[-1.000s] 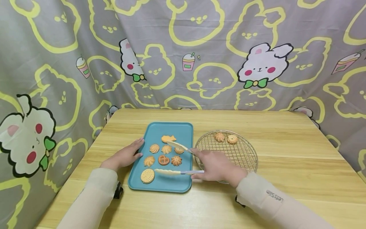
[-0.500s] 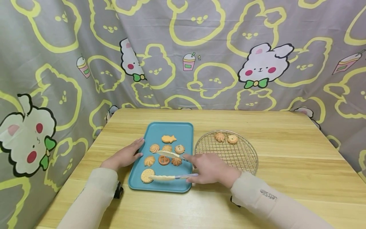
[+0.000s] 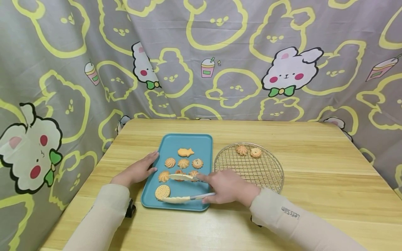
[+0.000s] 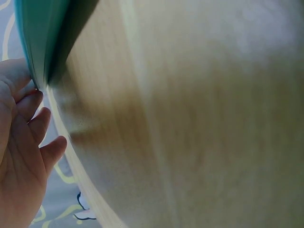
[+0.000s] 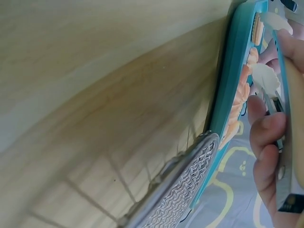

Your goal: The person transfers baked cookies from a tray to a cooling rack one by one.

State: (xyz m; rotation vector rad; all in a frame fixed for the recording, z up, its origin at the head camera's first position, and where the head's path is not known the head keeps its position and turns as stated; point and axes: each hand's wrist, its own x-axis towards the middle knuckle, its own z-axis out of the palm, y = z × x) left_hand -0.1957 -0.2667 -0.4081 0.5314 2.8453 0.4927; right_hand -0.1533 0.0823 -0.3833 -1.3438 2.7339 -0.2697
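My right hand (image 3: 227,184) grips a pair of tongs with pale scalloped tips (image 3: 177,200), spread apart over the blue tray (image 3: 176,140). The lower tip overlaps the edge of a round dotted cracker (image 3: 162,191); the upper one partly covers a pretzel (image 3: 179,172) and a flower-shaped cookie. At the tray's left rim, my left hand (image 3: 138,170) touches with fairly straight fingers and thumb. In the left wrist view, the fingers (image 4: 34,102) lie against the tray's side. Farther back on the tray sit a fish-shaped cracker (image 3: 186,152) and several cookies, including a swirl cookie (image 3: 170,162).
A round wire rack (image 3: 233,164) stands right of the tray, its front part hidden behind my right hand. Two cookies, a flower-shaped one (image 3: 242,150) and a ring-shaped one (image 3: 255,152), lie at its back. Behind the wooden table (image 3: 314,167) hangs a patterned curtain (image 3: 176,31).
My right hand has moved left and toward me with the tongs, their tips passing from the back cookies down to the round cracker and pretzel. My left hand has stayed put.
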